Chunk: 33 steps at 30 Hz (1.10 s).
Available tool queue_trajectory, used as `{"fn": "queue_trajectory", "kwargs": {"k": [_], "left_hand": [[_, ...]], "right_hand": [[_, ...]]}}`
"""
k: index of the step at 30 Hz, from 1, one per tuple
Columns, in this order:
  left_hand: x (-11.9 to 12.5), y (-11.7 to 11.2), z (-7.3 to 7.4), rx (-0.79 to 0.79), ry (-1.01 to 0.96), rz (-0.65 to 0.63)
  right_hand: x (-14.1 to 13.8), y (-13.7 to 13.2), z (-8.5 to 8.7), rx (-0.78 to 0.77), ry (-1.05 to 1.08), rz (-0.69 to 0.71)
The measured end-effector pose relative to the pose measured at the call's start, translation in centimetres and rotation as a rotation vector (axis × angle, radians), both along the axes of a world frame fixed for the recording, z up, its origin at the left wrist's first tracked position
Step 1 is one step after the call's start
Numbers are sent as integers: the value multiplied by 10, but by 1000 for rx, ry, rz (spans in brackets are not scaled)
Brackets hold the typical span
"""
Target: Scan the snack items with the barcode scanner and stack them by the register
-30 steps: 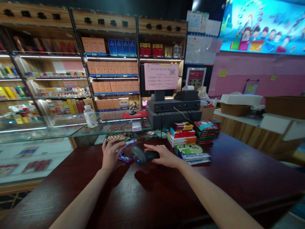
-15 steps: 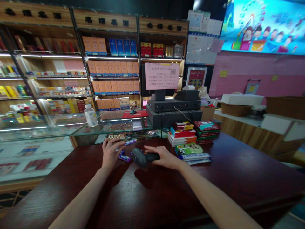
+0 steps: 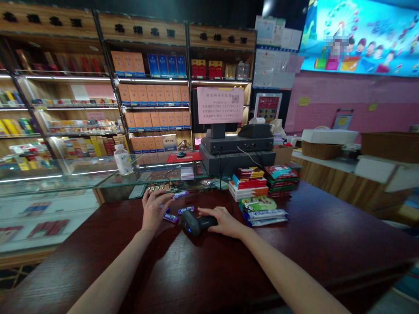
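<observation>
My right hand (image 3: 222,221) grips the handle of a black barcode scanner (image 3: 194,223) that lies low on the dark red counter (image 3: 229,270), its blue light showing. My left hand (image 3: 154,209) rests with fingers spread over small purple candy bars (image 3: 170,217) on the counter. Two more purple bars (image 3: 185,210) lie just beyond the scanner, near the glass case edge.
A stack of boxes (image 3: 248,183) and flat packets (image 3: 263,213) sits right of my hands. Behind stands a cash register (image 3: 237,150) with a pink notice. A glass display case (image 3: 65,179) with a bottle (image 3: 123,159) is at left; shelves of cartons fill the back wall.
The scanner has come down a little toward the counter in my right hand. My left hand has stayed on the purple bars.
</observation>
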<state>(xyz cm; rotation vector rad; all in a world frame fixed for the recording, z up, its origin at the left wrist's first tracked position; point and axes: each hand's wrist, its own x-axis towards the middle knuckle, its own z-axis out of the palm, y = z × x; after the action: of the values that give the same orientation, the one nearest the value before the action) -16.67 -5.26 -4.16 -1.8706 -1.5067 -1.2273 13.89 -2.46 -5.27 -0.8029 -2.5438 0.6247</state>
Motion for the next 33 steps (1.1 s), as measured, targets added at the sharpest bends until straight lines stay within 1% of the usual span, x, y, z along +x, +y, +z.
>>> {"fn": "queue_trajectory", "kwargs": {"k": [4,7,10,14,18,22,28,30,33], "left_hand": [[8,0,5,15,-7,-25],[17,1,10,13,-13,-45],[29,3,15,15,-10,-70],[45,5,21,12,-1,-98],[62,6,24,-13,-10,-139],[80,7,28,-41,-39,-174],[110,9,35,-65,-66,-205],[122,9,38,-79,-81,-207],[139,10,42,-118,-119,-211]], "right_hand": [[0,0,8,17,66,-17],[-2,3,16,52,222,-90],[-6,8,23,131,334,-176],[-10,14,30,264,381,-243],[-9,15,34,314,383,-268],[-1,18,33,299,424,-309],[19,17,33,254,529,-366],[27,15,35,292,519,-370],[39,12,35,395,452,-386]]}}
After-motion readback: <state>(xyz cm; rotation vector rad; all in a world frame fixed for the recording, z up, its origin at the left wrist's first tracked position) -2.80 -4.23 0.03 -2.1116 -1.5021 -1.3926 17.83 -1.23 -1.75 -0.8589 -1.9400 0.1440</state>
